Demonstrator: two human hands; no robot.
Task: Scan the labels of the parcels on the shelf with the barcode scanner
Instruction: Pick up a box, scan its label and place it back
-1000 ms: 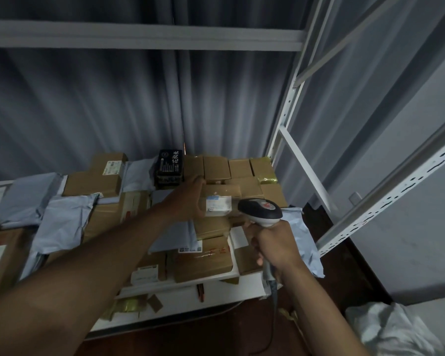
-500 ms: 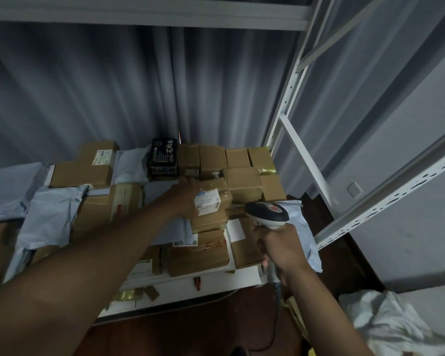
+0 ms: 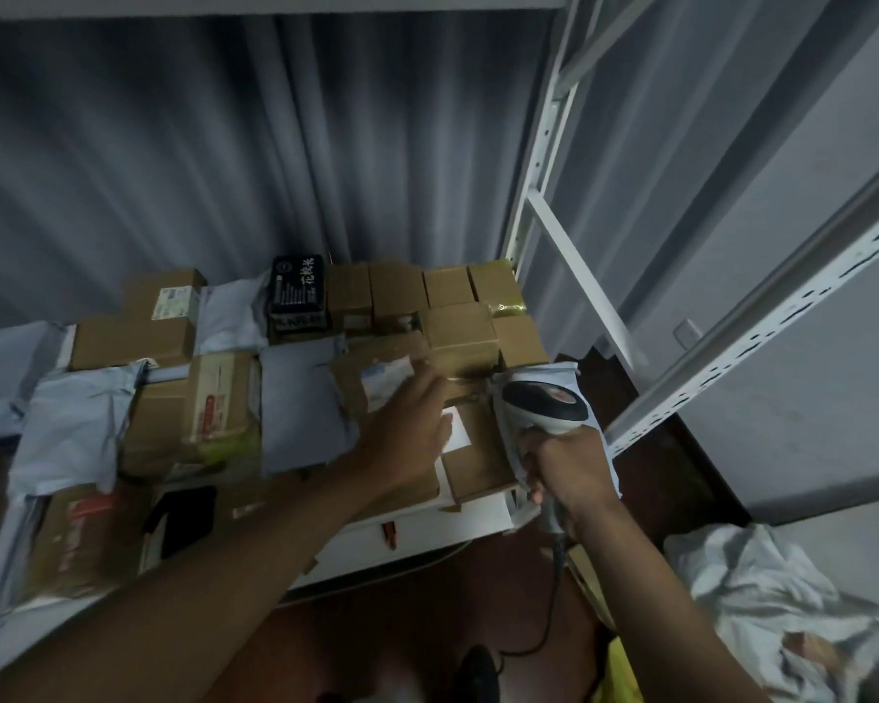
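Brown cardboard parcels and grey mailer bags crowd the white shelf [image 3: 427, 530]. A small box with a white label [image 3: 384, 380] lies in the middle of the pile. My left hand [image 3: 407, 433] reaches over the parcels with fingers stretched out, fingertips touching that box's right edge. Just right of it, my right hand [image 3: 564, 464] grips the handle of the white barcode scanner [image 3: 544, 403], whose dark-topped head points toward the parcels. Another white label [image 3: 455, 431] shows between the two hands, partly hidden by my left hand.
A black box with white writing [image 3: 298, 291] stands at the back. A white shelf upright [image 3: 539, 159] and diagonal brace [image 3: 584, 276] rise on the right. Grey curtain hangs behind. A crumpled white cloth [image 3: 762, 601] lies on the floor at lower right; the scanner cable [image 3: 554, 601] dangles below.
My left hand has released the small labelled box it was tilting and slid right and nearer, fingers now stretched flat. The box lies flatter. The scanner has shifted slightly right.
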